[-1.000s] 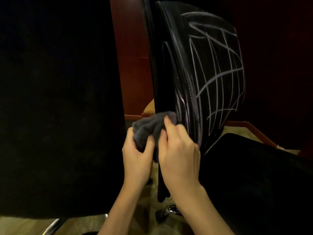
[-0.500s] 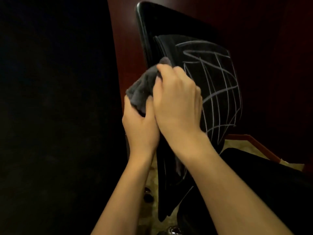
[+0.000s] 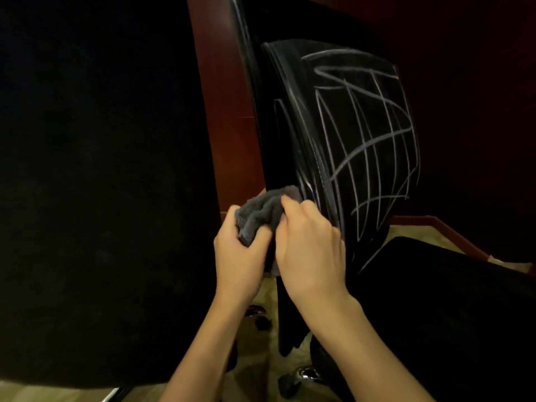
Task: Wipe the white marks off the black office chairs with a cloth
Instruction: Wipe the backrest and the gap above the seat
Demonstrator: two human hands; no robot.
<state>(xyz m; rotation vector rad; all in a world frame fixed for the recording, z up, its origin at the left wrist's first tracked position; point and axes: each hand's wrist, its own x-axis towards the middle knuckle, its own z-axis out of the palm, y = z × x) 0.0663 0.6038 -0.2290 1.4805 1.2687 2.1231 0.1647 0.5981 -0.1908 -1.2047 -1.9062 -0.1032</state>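
Both hands, left hand and right hand, grip cloth against upright chair back

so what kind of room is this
Probably an office or meeting room: a black leather office chair back scrawled with white lines, chrome caster legs on a pale patterned floor, and dark red-brown wood panelling behind.

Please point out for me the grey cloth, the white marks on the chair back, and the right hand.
grey cloth (image 3: 258,216): head view, on the bunched folds between the two hands.
white marks (image 3: 365,149): head view, on a crossing of lines on the chair back.
right hand (image 3: 311,250): head view, on the back of the hand.
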